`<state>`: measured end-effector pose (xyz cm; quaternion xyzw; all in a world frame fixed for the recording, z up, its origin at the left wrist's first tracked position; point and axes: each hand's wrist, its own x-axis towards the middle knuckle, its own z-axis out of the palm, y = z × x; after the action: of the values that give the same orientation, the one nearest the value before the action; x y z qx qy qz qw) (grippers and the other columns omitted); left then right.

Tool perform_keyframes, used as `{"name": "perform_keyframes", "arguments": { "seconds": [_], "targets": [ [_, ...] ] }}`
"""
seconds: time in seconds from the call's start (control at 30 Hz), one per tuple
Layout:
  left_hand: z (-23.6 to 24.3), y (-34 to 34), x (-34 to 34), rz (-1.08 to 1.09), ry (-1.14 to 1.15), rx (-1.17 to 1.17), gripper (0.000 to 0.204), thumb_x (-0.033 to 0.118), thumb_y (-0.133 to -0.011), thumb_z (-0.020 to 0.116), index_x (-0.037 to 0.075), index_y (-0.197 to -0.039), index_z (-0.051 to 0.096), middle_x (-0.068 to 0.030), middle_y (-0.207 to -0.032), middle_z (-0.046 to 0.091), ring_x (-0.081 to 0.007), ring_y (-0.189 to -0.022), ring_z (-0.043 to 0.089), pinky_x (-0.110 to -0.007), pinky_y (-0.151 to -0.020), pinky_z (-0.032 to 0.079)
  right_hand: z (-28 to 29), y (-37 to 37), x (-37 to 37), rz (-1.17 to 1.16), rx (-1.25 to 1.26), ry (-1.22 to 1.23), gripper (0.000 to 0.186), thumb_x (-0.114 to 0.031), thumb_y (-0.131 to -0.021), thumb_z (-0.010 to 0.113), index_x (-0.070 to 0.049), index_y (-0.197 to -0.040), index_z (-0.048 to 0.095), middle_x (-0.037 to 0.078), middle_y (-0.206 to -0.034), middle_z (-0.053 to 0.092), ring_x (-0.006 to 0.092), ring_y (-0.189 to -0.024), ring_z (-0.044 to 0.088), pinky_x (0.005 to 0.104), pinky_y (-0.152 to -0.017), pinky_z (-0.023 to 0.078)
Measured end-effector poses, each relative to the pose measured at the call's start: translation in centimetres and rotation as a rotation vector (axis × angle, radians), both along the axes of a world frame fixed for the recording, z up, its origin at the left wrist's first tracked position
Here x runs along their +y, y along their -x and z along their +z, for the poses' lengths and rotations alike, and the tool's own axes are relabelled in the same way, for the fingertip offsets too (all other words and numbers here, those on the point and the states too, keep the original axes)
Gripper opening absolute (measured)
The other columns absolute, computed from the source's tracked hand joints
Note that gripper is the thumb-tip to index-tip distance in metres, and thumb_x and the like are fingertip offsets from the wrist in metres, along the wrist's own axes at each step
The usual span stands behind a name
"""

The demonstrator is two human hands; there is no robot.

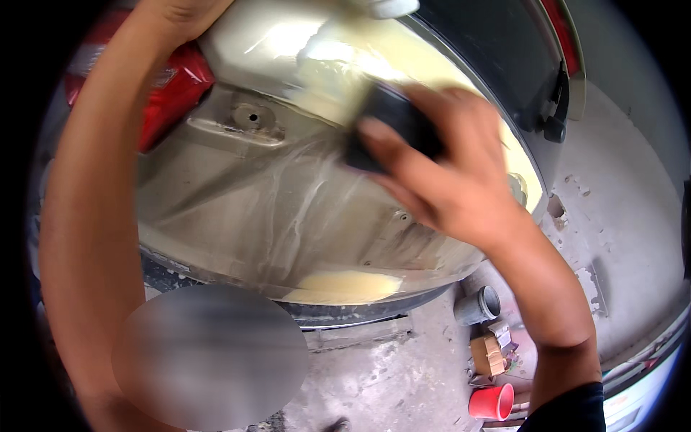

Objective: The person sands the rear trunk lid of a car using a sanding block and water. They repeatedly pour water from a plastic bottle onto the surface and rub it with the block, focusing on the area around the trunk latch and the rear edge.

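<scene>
My right hand (461, 165) grips a black sanding block (403, 126), its thumb and fingers wrapped round the sides. The block, smeared by motion, is at a car's gold-beige body panel (302, 194), beside a patch of cream body filler (374, 54). Another cream filler patch (345, 286) lies along the panel's lower edge. Whitish streaks run down the recessed middle. At the top left, my left hand (188, 13) shows only in part near the upper bodywork; its fingers are out of sight.
A red tail light (176, 90) sits behind my left forearm. Dark rear glass (497, 57) and a black wiper arm (556, 119) border the panel. On the concrete floor (374, 381) stand a grey can (475, 306), a cardboard box (488, 355) and a red bucket (491, 402).
</scene>
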<state>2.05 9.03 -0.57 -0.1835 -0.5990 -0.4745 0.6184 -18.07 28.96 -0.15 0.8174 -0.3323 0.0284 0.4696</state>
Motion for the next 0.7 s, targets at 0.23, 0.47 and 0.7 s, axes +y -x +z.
{"name": "perform_keyframes", "arguments": {
  "seconds": [0.23,0.47,0.7],
  "targets": [
    [0.4,-0.3,-1.3,-0.193,0.076,0.013,0.058,0.056,-0.100,0.057,0.007,-0.129,0.064,-0.0082,-0.111,0.074,-0.0209,-0.101,0.070,-0.035,-0.089,0.054,0.9,1.5,2.5,-0.056,0.019,0.000,0.045,-0.021,-0.074,0.080,-0.020,-0.118,0.072,0.016,-0.123,0.064,0.0335,-0.106,0.061,0.0423,-0.086,0.048],
    [2.2,-4.0,0.5,-0.016,-0.029,-0.098,0.059,0.058,-0.099,0.060,0.007,-0.127,0.065,-0.0079,-0.110,0.074,-0.0196,-0.095,0.069,-0.033,-0.084,0.053,0.0,-2.6,-2.6,0.088,-0.044,0.039,0.039,-0.025,-0.077,0.080,-0.021,-0.115,0.073,0.014,-0.120,0.063,0.0322,-0.105,0.060,0.0420,-0.085,0.047],
    [1.1,-1.0,-0.6,-0.176,0.063,-0.004,0.057,0.058,-0.098,0.061,0.008,-0.125,0.066,-0.0077,-0.108,0.074,-0.0178,-0.094,0.069,-0.032,-0.084,0.053,0.5,-0.2,0.4,-0.015,-0.001,0.047,0.046,-0.025,-0.074,0.081,-0.021,-0.118,0.073,0.018,-0.124,0.063,0.0357,-0.104,0.060,0.0436,-0.088,0.047]
  ]
}}
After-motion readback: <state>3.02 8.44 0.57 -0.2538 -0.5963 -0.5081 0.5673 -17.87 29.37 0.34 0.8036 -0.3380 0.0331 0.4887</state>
